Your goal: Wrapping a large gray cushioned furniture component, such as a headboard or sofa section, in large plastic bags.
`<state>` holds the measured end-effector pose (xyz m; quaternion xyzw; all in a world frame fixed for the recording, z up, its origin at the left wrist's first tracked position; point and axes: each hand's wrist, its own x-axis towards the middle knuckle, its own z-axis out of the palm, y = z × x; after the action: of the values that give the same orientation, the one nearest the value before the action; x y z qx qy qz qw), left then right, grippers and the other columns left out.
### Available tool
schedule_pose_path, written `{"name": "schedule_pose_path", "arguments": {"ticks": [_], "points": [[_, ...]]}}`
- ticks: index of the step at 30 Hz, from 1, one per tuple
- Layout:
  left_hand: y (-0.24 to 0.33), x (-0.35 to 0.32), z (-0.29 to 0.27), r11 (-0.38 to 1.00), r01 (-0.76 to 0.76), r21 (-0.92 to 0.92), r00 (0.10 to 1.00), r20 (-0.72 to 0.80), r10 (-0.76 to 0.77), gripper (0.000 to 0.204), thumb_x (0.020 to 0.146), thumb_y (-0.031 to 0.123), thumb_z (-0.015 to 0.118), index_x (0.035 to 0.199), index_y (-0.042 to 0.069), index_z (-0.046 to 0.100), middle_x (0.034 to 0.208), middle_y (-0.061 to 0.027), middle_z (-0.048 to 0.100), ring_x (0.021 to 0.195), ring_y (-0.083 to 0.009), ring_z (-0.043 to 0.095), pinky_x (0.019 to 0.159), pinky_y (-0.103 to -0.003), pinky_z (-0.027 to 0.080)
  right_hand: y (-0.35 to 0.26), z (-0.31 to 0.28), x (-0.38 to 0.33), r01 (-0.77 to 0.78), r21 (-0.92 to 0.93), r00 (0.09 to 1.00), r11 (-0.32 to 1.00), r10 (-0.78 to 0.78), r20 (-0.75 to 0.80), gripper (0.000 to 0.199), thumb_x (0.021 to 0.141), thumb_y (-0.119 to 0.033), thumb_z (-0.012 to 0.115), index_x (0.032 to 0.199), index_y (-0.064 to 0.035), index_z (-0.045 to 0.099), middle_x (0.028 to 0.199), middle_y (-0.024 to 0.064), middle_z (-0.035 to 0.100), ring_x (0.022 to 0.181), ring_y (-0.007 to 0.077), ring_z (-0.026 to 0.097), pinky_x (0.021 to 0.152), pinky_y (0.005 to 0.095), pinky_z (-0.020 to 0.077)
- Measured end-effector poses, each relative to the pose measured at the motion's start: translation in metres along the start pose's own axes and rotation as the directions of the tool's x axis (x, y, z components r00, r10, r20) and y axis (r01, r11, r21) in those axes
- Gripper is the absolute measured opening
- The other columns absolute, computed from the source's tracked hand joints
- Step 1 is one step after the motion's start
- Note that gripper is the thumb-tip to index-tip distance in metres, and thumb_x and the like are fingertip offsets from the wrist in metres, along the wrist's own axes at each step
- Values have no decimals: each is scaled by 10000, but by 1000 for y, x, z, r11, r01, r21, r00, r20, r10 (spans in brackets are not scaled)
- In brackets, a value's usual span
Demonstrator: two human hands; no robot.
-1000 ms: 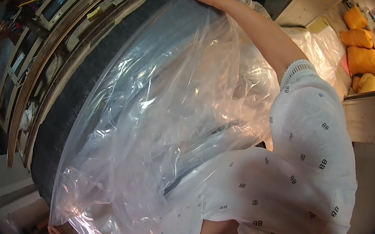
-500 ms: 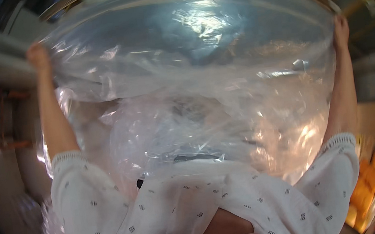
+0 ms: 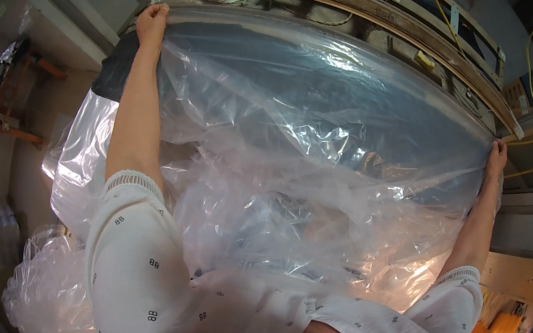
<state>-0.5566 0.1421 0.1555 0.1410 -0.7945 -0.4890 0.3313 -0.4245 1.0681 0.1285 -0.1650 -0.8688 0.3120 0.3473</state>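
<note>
A large sheet of clear plastic film (image 3: 316, 133) is stretched wide between my two raised arms. My left hand (image 3: 152, 21) grips its top edge at the upper left. My right hand (image 3: 497, 157) pinches the opposite edge far out at the right. The film sags in crumpled folds between the hands and hangs down in front of my white patterned sleeves (image 3: 135, 271). Through it I see a dark flat surface (image 3: 337, 90). Behind that surface runs a long wooden frame (image 3: 353, 7).
More crumpled clear plastic (image 3: 41, 297) is heaped at the lower left. A wooden stand (image 3: 6, 79) is at the far left. Yellow cables (image 3: 532, 84) hang along the frame at the right. Orange objects (image 3: 503, 324) show at the bottom right.
The view has swung round and both arms have shifted: my left hand now holds the film's edge high at the upper left, my right hand lower and far right, with the sheet spread wider.
</note>
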Motion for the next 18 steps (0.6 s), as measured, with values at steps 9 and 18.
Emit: {"name": "schedule_pose_path", "arguments": {"ticks": [9, 18], "points": [[2, 7, 9, 977, -97, 189, 992, -63, 111, 336, 664, 282, 681, 868, 18, 636, 817, -87, 619, 771, -214, 577, 729, -312, 441, -6, 1, 10, 16, -113, 997, 994, -24, -76, 287, 795, -222, 598, 889, 39, 523, 847, 89, 531, 761, 184, 477, 747, 285, 394], [-28, 25, 6, 975, -33, 222, 975, -209, 81, 273, 703, 233, 627, 797, -21, 591, 818, -153, 609, 806, -274, 581, 745, -357, 449, -21, -7, 5, -12, -260, 983, 965, -36, -181, 303, 791, -199, 553, 879, 91, 532, 839, 180, 541, 759, 292, 489, 782, 372, 387]]}}
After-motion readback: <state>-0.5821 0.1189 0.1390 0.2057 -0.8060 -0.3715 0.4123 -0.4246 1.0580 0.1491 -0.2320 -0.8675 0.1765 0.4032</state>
